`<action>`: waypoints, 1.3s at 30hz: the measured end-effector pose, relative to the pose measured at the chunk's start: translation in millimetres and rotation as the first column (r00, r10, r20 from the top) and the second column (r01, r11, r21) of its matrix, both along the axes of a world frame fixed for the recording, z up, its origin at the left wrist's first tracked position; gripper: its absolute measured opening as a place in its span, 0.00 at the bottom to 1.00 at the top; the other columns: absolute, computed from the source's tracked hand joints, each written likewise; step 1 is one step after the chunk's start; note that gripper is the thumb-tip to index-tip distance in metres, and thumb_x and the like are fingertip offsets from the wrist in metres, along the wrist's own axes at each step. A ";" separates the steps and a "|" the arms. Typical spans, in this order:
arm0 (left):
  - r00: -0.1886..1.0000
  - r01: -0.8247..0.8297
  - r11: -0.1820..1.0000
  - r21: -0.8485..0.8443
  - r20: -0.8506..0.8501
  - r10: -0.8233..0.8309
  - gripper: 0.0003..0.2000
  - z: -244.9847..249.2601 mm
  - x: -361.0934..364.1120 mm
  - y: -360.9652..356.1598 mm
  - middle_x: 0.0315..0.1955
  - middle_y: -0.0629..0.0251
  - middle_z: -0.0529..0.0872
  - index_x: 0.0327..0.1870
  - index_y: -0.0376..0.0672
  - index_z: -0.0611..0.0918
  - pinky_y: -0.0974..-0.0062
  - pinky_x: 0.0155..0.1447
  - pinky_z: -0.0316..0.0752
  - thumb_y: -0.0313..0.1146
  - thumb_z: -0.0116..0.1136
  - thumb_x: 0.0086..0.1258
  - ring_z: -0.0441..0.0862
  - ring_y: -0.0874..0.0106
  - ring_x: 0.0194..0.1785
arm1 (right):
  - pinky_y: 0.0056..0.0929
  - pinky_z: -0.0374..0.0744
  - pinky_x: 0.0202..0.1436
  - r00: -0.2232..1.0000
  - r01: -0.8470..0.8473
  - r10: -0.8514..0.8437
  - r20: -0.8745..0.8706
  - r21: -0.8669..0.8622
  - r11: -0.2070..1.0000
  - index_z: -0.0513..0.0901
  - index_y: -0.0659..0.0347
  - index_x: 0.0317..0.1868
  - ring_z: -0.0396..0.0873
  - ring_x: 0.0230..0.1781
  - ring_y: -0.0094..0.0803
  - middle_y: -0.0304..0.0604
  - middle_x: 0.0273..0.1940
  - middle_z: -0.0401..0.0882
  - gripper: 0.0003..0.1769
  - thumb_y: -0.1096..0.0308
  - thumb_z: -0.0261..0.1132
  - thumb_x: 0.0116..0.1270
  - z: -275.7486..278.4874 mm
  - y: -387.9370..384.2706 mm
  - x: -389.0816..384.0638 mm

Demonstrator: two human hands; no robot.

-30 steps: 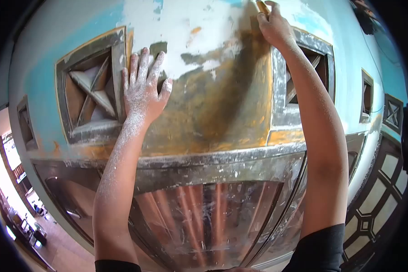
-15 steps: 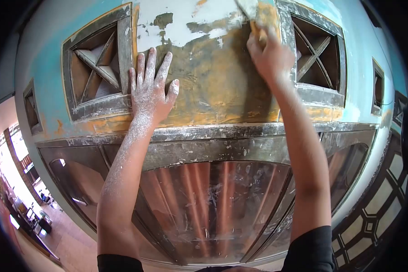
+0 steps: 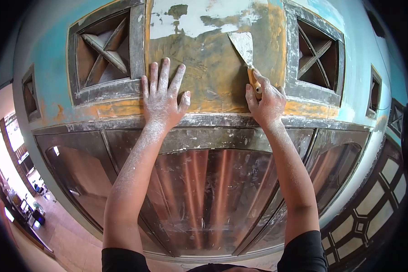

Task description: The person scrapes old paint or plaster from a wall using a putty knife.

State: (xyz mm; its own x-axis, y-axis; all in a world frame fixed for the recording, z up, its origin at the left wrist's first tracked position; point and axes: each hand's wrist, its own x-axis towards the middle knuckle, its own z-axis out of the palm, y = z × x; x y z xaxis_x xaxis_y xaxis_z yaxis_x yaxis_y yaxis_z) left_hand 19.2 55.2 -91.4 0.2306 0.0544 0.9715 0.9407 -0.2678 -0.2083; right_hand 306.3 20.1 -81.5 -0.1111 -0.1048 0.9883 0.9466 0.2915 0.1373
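My right hand (image 3: 267, 100) grips the wooden handle of a putty knife (image 3: 243, 49), whose broad metal blade points up and to the left against the wall. Flat on the bare brownish wall panel (image 3: 204, 77) lies my left hand (image 3: 164, 97), fingers spread and coated in white dust. White paint (image 3: 190, 13) with ragged edges covers the upper part of the panel. Orange-yellow patches (image 3: 118, 108) run along the panel's borders. Dust also whitens the fingers of my right hand and both forearms.
Framed vents with crossed slats flank the panel, a left vent (image 3: 105, 52) and a right vent (image 3: 316, 56). Below runs a scuffed wooden ledge (image 3: 208, 120) above a glass window (image 3: 213, 199) with reddish curtains. A patterned dark door (image 3: 371, 208) stands at lower right.
My right hand and the putty knife have come down and slightly left from the panel's upper right. My left hand stays spread on the panel; the view has shifted a little.
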 end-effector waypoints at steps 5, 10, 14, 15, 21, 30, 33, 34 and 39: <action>1.000 0.024 1.000 -0.005 -0.008 -0.024 0.37 -6.1 -0.7 -1.3 0.84 0.58 0.52 0.83 0.61 0.62 0.38 0.83 0.43 0.46 0.59 0.71 0.45 0.49 0.86 | 0.37 0.77 0.38 0.995 0.089 -0.094 -0.036 -0.131 0.987 0.80 0.46 0.63 0.87 0.29 0.38 0.38 0.27 0.87 0.22 0.54 0.67 0.71 30.4 -12.6 -22.0; 0.999 0.038 0.999 -0.007 -0.008 -0.038 0.37 -8.0 -1.5 0.1 0.84 0.58 0.52 0.82 0.60 0.63 0.38 0.83 0.43 0.46 0.59 0.71 0.46 0.49 0.86 | 0.41 0.75 0.42 0.994 0.018 -0.034 -0.101 -0.151 0.988 0.80 0.46 0.62 0.88 0.30 0.37 0.37 0.28 0.87 0.21 0.54 0.67 0.71 13.3 -7.5 -41.7; 0.999 0.033 0.999 -0.004 -0.016 -0.033 0.37 -10.7 -3.8 -0.1 0.84 0.58 0.52 0.82 0.60 0.64 0.39 0.83 0.43 0.46 0.59 0.71 0.46 0.49 0.86 | 0.47 0.72 0.47 0.997 -0.047 0.039 -0.066 -0.121 0.992 0.80 0.47 0.62 0.87 0.31 0.38 0.38 0.29 0.87 0.22 0.55 0.67 0.71 -19.3 1.9 -35.9; 0.999 0.027 1.000 -0.006 -0.016 -0.028 0.37 -11.1 -4.0 -0.5 0.84 0.58 0.53 0.82 0.60 0.64 0.39 0.83 0.43 0.45 0.59 0.70 0.47 0.49 0.86 | 0.47 0.72 0.47 0.997 -0.049 0.040 -0.069 -0.124 0.991 0.80 0.47 0.62 0.87 0.31 0.38 0.38 0.29 0.87 0.22 0.55 0.67 0.71 -12.9 -1.2 -37.8; 0.999 0.032 0.999 -0.004 -0.023 -0.032 0.37 -13.7 -3.5 -0.9 0.84 0.58 0.53 0.82 0.60 0.64 0.39 0.83 0.44 0.45 0.60 0.70 0.47 0.50 0.86 | 0.48 0.73 0.48 0.986 -0.064 0.032 -0.166 -0.193 0.979 0.78 0.46 0.64 0.88 0.33 0.41 0.39 0.32 0.88 0.22 0.55 0.66 0.73 1.7 -17.1 -46.2; 0.999 -0.005 0.999 -0.042 -0.035 0.003 0.38 -14.0 -3.7 -3.3 0.84 0.58 0.51 0.83 0.61 0.63 0.33 0.82 0.40 0.47 0.60 0.70 0.44 0.49 0.86 | 0.50 0.72 0.57 0.972 -0.014 -0.046 -0.232 -0.253 0.967 0.76 0.46 0.65 0.89 0.38 0.42 0.42 0.34 0.90 0.21 0.54 0.62 0.76 29.2 -28.4 -24.5; 1.000 0.030 0.999 -0.030 0.007 -0.030 0.38 9.1 2.6 0.2 0.85 0.57 0.50 0.84 0.62 0.59 0.29 0.80 0.37 0.50 0.57 0.72 0.42 0.49 0.86 | 0.50 0.73 0.57 0.963 -0.033 -0.036 -0.266 -0.249 0.968 0.75 0.45 0.66 0.89 0.37 0.43 0.42 0.35 0.91 0.21 0.53 0.62 0.76 27.2 -21.6 -19.5; 1.000 0.012 1.000 0.001 -0.010 -0.012 0.38 25.7 2.8 3.6 0.85 0.57 0.48 0.84 0.62 0.58 0.28 0.80 0.36 0.52 0.55 0.74 0.42 0.49 0.86 | 0.48 0.73 0.57 0.968 -0.026 -0.029 -0.249 -0.216 0.976 0.75 0.45 0.66 0.89 0.35 0.42 0.42 0.33 0.90 0.22 0.52 0.62 0.76 15.1 -16.2 -21.4; 1.000 0.010 0.992 0.123 -0.011 -0.009 0.37 115.2 9.6 20.5 0.85 0.59 0.45 0.85 0.64 0.53 0.30 0.81 0.36 0.58 0.48 0.78 0.39 0.51 0.87 | 0.48 0.74 0.56 0.987 0.020 -0.044 -0.152 -0.158 0.987 0.74 0.44 0.66 0.89 0.35 0.43 0.43 0.30 0.89 0.23 0.52 0.62 0.75 25.1 -8.5 -18.7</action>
